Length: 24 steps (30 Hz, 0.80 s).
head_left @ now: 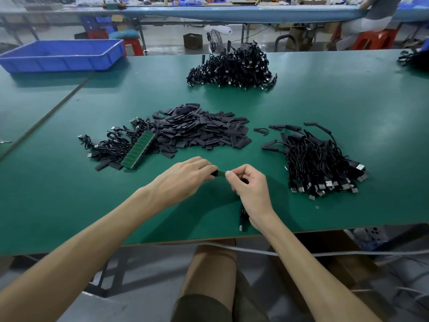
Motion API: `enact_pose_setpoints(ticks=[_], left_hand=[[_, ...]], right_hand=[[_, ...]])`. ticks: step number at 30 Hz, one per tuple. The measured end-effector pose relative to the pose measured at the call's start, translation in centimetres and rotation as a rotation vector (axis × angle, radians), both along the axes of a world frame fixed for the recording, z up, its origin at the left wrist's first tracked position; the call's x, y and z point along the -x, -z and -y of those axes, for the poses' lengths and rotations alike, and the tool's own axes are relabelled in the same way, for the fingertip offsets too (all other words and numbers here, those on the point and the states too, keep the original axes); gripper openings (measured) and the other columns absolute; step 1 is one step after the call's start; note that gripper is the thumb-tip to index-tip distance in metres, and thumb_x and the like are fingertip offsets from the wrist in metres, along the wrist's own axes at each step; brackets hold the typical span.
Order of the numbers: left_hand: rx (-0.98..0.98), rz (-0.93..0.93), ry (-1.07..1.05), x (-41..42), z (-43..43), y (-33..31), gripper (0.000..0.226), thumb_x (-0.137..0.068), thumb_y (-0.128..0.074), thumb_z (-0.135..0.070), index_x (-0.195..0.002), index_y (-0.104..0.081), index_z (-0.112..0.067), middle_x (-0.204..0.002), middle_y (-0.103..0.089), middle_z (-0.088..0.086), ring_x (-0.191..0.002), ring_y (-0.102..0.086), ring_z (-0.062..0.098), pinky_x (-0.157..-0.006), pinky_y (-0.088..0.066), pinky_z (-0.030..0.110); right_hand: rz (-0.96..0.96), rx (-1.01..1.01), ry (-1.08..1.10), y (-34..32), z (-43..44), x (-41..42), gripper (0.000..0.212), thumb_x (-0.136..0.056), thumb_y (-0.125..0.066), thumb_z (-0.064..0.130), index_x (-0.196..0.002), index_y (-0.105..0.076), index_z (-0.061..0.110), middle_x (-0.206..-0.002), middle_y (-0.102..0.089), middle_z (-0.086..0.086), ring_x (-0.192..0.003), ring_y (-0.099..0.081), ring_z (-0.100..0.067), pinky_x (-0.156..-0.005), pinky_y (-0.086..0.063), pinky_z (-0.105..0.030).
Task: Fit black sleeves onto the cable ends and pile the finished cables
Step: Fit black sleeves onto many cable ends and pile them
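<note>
**Both hands meet at a sleeve and a cable end**

Over the near part of the green table (325,108), the left hand (183,175) and the right hand (249,189) come together fingertip to fingertip. The left fingers (206,167) are curled and pinch a short flat black sleeve (215,174). The right thumb and forefinger are pressed together on the end of a thin black cable (242,214) just beside that sleeve. How far the end sits inside the sleeve cannot be told. The rest of the cable passes under the right palm and trails toward the table's near edge, where its metal USB plug (241,227) lies.

Beyond the hands spreads a broad heap of loose flat black sleeves (199,131). At its left edge lies a tangle of black cables with bare ends (109,145), with a long strip of small green circuit boards (139,149) resting across it at a slant. To the right, well apart from the heap, sits a pile of black cables wearing sleeves (320,163), their plugs pointing toward the near edge. A larger mound of black cables (232,66) stands farther back, and a shallow blue plastic tray (62,55) is at the far left corner.
</note>
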<state>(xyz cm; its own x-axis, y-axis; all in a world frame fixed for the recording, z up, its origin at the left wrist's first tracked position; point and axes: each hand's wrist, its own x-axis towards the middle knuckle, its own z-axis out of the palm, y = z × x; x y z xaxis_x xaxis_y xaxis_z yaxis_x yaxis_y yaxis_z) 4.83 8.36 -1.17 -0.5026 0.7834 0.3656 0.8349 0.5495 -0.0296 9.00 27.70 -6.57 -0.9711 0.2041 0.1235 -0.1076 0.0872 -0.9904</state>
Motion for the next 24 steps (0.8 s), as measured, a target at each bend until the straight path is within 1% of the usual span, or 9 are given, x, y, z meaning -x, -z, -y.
enact_pose_setpoints(ticks=[4, 7, 9, 12, 14, 16, 19, 21, 24], left_hand=[[-0.008, -0.021, -0.003, -0.1, -0.1, -0.1, 0.021, -0.096, -0.068, -0.007, -0.114, -0.067, 0.004, -0.107, -0.070, 0.016, -0.097, -0.066, 0.033, -0.074, -0.059, 0.045], [0.035, -0.037, 0.056, -0.5, 0.0, 0.1, 0.022, -0.095, -0.068, -0.004, -0.116, -0.067, 0.002, -0.110, -0.068, 0.013, -0.098, -0.064, 0.030, -0.078, -0.058, 0.038], [0.048, -0.039, 0.073, -0.9, -0.1, 0.5, 0.021, -0.097, -0.067, -0.005, -0.117, -0.066, 0.001, -0.111, -0.067, 0.012, -0.099, -0.063, 0.028, -0.080, -0.057, 0.036], [-0.045, 0.107, -0.013, -0.8, -0.3, 0.4, 0.026, -0.104, -0.056, -0.017, -0.125, -0.064, -0.004, -0.114, -0.065, 0.009, -0.106, -0.059, 0.026, -0.084, -0.055, 0.040], [-0.035, 0.213, -0.058, -0.4, -0.3, 0.1, 0.029, -0.106, -0.050, -0.022, -0.129, -0.062, -0.008, -0.110, -0.062, 0.007, -0.104, -0.056, 0.024, -0.087, -0.050, 0.040], [0.015, 0.260, -0.058, -0.1, -0.2, -0.2, 0.027, -0.107, -0.049, -0.021, -0.126, -0.063, -0.007, -0.104, -0.060, 0.007, -0.099, -0.055, 0.023, -0.085, -0.047, 0.037], [0.093, 0.223, -0.054, -0.1, -0.1, -0.6, 0.021, -0.107, -0.048, -0.019, -0.118, -0.062, -0.007, -0.101, -0.055, 0.004, -0.096, -0.052, 0.021, -0.078, -0.045, 0.032], [0.125, 0.200, -0.049, -0.3, -0.1, -0.8, 0.019, -0.108, -0.047, -0.020, -0.114, -0.060, -0.008, -0.097, -0.050, 0.002, -0.094, -0.050, 0.020, -0.077, -0.046, 0.033], [0.152, 0.189, -0.048, -0.6, -0.4, -0.9, 0.023, -0.110, -0.042, -0.025, -0.112, -0.058, -0.008, -0.095, -0.040, -0.003, -0.092, -0.046, 0.018, -0.080, -0.047, 0.035]], right_hand=[[0.007, 0.000, -0.059, -0.2, -0.2, -0.2, 0.020, -0.095, -0.073, 0.020, -0.084, -0.066, 0.005, -0.058, -0.059, 0.006, -0.057, -0.051, -0.008, -0.057, -0.043, -0.020], [0.012, -0.042, -0.098, -0.4, 0.0, -0.3, 0.019, -0.095, -0.073, 0.018, -0.084, -0.067, 0.004, -0.058, -0.060, 0.005, -0.056, -0.051, -0.008, -0.056, -0.043, -0.020], [0.015, -0.054, -0.117, -0.4, 0.0, -0.3, 0.018, -0.095, -0.073, 0.018, -0.084, -0.068, 0.004, -0.058, -0.060, 0.005, -0.056, -0.051, -0.008, -0.055, -0.043, -0.019], [0.021, 0.009, -0.150, -0.4, -0.2, -0.4, 0.019, -0.098, -0.071, 0.020, -0.088, -0.069, 0.004, -0.061, -0.064, 0.003, -0.057, -0.054, -0.009, -0.057, -0.045, -0.020], [0.031, 0.016, -0.159, -0.4, -0.3, -0.3, 0.020, -0.100, -0.068, 0.021, -0.088, -0.069, 0.005, -0.063, -0.066, 0.001, -0.058, -0.054, -0.010, -0.059, -0.046, -0.021], [0.038, -0.010, -0.164, -0.4, -0.1, -0.2, 0.020, -0.102, -0.067, 0.020, -0.087, -0.068, 0.007, -0.063, -0.067, 0.000, -0.057, -0.054, -0.012, -0.060, -0.047, -0.023], [0.049, -0.046, -0.158, -0.4, 0.2, -0.2, 0.022, -0.103, -0.065, 0.022, -0.085, -0.068, 0.009, -0.063, -0.068, 0.000, -0.054, -0.054, -0.013, -0.059, -0.047, -0.024], [0.046, -0.055, -0.151, -0.5, 0.1, -0.2, 0.023, -0.103, -0.063, 0.023, -0.085, -0.068, 0.009, -0.063, -0.069, -0.001, -0.053, -0.054, -0.014, -0.059, -0.047, -0.026], [0.038, -0.060, -0.153, -0.5, 0.1, -0.3, 0.026, -0.104, -0.063, 0.024, -0.087, -0.068, 0.004, -0.065, -0.070, -0.003, -0.053, -0.054, -0.016, -0.059, -0.047, -0.028]])
